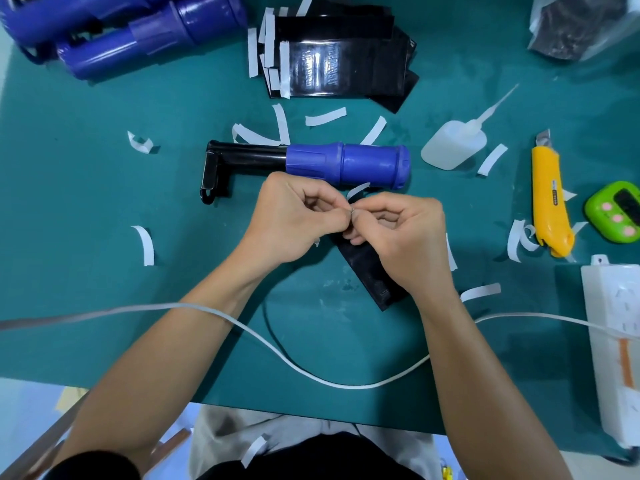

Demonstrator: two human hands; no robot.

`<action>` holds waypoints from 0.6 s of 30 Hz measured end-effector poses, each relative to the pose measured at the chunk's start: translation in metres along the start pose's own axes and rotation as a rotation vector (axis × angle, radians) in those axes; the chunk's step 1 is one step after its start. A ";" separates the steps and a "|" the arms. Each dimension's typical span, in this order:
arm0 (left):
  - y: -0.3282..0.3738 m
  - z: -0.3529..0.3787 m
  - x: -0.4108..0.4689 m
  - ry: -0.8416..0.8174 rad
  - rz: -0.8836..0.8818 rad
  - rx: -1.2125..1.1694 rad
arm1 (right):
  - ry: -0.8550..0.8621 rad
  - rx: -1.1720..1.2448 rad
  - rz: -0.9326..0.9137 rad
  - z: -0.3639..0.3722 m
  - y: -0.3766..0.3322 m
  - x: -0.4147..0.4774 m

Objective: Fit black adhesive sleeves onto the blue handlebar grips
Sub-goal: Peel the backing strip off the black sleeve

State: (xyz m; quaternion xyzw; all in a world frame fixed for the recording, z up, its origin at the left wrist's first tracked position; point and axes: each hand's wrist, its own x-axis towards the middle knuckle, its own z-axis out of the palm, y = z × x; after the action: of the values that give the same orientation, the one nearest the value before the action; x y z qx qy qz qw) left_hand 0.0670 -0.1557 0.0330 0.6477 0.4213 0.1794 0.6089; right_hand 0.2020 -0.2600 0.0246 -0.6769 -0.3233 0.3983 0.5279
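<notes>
Near the middle of the green tabletop (104, 202), the left hand (294, 220) and right hand (398, 237) are pinching, thumbs against curled forefingers, the far end of a flat black adhesive sleeve (370, 271), where a thin white backing strip (358, 190) is curling up. The sleeve is probably light, limp and tacky, so it is best held by its edges. The blue ribbed plastic handlebar grip (349, 164) is lying just beyond, unwrapped.

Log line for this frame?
phase: sleeve prep | left hand: pinches black sleeve end | right hand: pinches same end | blue handlebar grip: on mat, unsleeved
</notes>
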 end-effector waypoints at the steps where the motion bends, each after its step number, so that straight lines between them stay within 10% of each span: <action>1: 0.000 0.000 0.000 -0.008 -0.002 -0.003 | -0.017 0.015 0.003 -0.002 0.000 0.001; 18: -0.003 0.002 0.001 -0.021 -0.022 0.002 | 0.006 -0.037 0.007 -0.002 0.003 0.002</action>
State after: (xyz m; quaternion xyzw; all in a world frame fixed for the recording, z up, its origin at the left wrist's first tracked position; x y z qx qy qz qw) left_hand 0.0678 -0.1568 0.0296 0.6454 0.4223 0.1653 0.6146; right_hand 0.2042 -0.2602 0.0215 -0.6890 -0.3266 0.3918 0.5148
